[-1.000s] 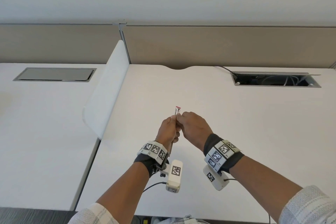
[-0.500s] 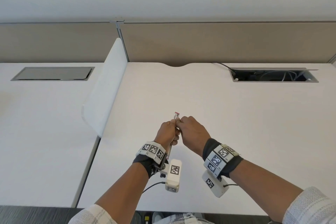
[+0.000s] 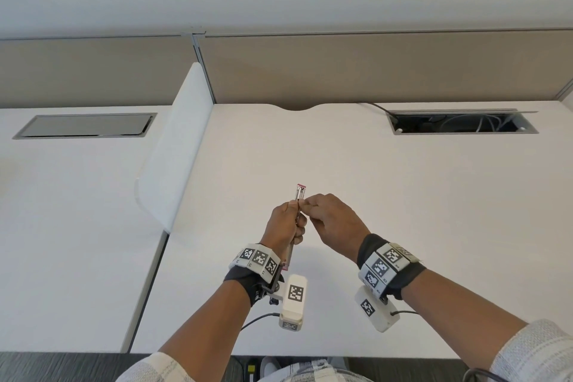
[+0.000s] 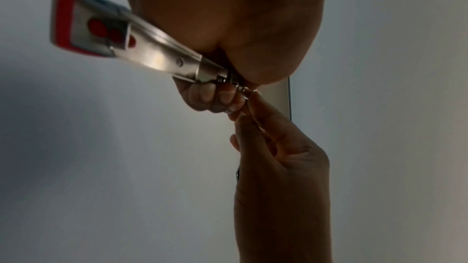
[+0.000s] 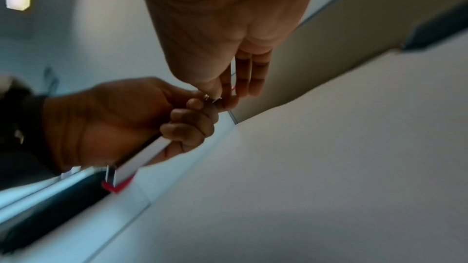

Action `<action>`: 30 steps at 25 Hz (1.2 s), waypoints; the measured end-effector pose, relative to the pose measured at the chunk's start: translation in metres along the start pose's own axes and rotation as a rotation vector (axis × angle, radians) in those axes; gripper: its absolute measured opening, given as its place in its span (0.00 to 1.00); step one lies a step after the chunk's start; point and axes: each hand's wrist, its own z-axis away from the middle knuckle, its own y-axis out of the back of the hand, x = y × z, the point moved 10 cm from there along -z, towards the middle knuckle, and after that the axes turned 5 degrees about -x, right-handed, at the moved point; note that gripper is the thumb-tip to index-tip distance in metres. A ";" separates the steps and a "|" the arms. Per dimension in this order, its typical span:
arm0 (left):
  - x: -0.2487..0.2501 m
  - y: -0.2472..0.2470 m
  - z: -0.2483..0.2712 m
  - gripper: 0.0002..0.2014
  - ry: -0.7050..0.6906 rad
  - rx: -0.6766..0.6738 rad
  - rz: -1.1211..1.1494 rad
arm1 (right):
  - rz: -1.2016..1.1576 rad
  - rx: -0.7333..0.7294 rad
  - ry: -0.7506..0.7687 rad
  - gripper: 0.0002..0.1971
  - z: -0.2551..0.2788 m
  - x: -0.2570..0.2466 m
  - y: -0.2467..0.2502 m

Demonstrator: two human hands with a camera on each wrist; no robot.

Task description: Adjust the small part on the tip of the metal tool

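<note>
My left hand point(image 3: 286, 225) grips a slim metal tool point(image 3: 300, 194) in a fist, above the white desk point(image 3: 418, 195). The tool's red-tipped top end sticks up past the fist. Its lower end point(image 3: 288, 260) pokes out by the wrist. In the left wrist view that end of the tool point(image 4: 142, 47) flares into a flat metal head with a red edge and red dots. My right hand point(image 3: 330, 220) meets the left and pinches a small metal part point(image 4: 240, 87) on the tool between thumb and fingertip. The right wrist view shows the left hand point(image 5: 121, 119) and the pinching fingers point(image 5: 228, 89).
A white divider panel point(image 3: 173, 146) stands on edge left of the hands. A closed cable hatch point(image 3: 83, 125) lies far left, and an open one with cables point(image 3: 459, 122) far right. Beige partitions point(image 3: 372, 68) back the desk.
Both hands stay joined on the tool at almost the same spot. The tool's top end shows a little more above the left fist.
</note>
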 end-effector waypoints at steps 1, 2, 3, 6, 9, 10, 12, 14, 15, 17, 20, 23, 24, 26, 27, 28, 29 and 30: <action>0.001 -0.001 0.000 0.18 -0.009 -0.005 -0.005 | 0.076 -0.005 0.005 0.18 0.001 -0.002 -0.001; 0.003 -0.002 0.000 0.18 -0.022 -0.009 -0.016 | 0.140 -0.009 -0.004 0.18 0.002 -0.005 -0.001; 0.004 -0.003 0.000 0.18 -0.038 -0.010 -0.035 | 0.178 -0.013 -0.022 0.19 0.002 -0.008 -0.001; 0.007 -0.002 0.001 0.19 -0.070 0.006 -0.111 | 0.173 -0.061 -0.100 0.19 0.000 -0.012 -0.005; 0.004 0.000 0.003 0.19 -0.061 0.022 -0.157 | 0.086 -0.085 -0.112 0.17 -0.005 -0.008 -0.002; 0.002 0.000 0.003 0.18 -0.051 0.023 -0.153 | 0.046 -0.073 -0.108 0.16 -0.007 -0.006 0.001; 0.000 -0.001 0.002 0.18 -0.034 0.016 -0.114 | -0.079 -0.002 -0.126 0.14 -0.006 0.001 0.008; 0.002 -0.002 0.001 0.18 -0.030 0.012 -0.073 | -0.192 0.070 -0.164 0.14 -0.002 0.006 0.013; 0.002 -0.002 0.001 0.18 -0.029 0.013 -0.062 | -0.216 0.086 -0.168 0.14 -0.001 0.005 0.015; 0.001 -0.001 0.003 0.18 -0.023 0.013 -0.052 | -0.232 0.091 -0.149 0.15 -0.001 0.004 0.015; 0.000 -0.006 0.004 0.18 -0.028 -0.006 -0.051 | -0.266 0.104 -0.128 0.13 -0.001 0.007 0.021; 0.002 -0.006 0.002 0.16 -0.026 -0.001 -0.038 | -0.357 0.102 -0.147 0.14 0.000 0.012 0.022; 0.003 -0.006 0.001 0.16 -0.029 0.001 -0.033 | -0.343 0.086 -0.145 0.15 0.001 0.010 0.021; 0.003 -0.002 -0.002 0.17 -0.026 -0.001 -0.019 | -0.264 0.032 -0.124 0.17 0.002 0.002 0.013; 0.003 -0.001 -0.004 0.17 -0.022 -0.004 -0.012 | -0.220 0.009 -0.108 0.17 0.004 -0.003 0.010; 0.003 0.000 -0.006 0.18 -0.019 -0.008 -0.008 | -0.177 -0.011 -0.091 0.16 0.004 -0.006 0.007; 0.005 0.001 -0.006 0.18 -0.017 -0.012 -0.010 | -0.141 -0.025 -0.088 0.16 0.004 -0.008 0.005; 0.006 0.002 -0.007 0.19 -0.020 -0.016 -0.017 | -0.110 -0.037 -0.102 0.15 0.003 -0.009 0.003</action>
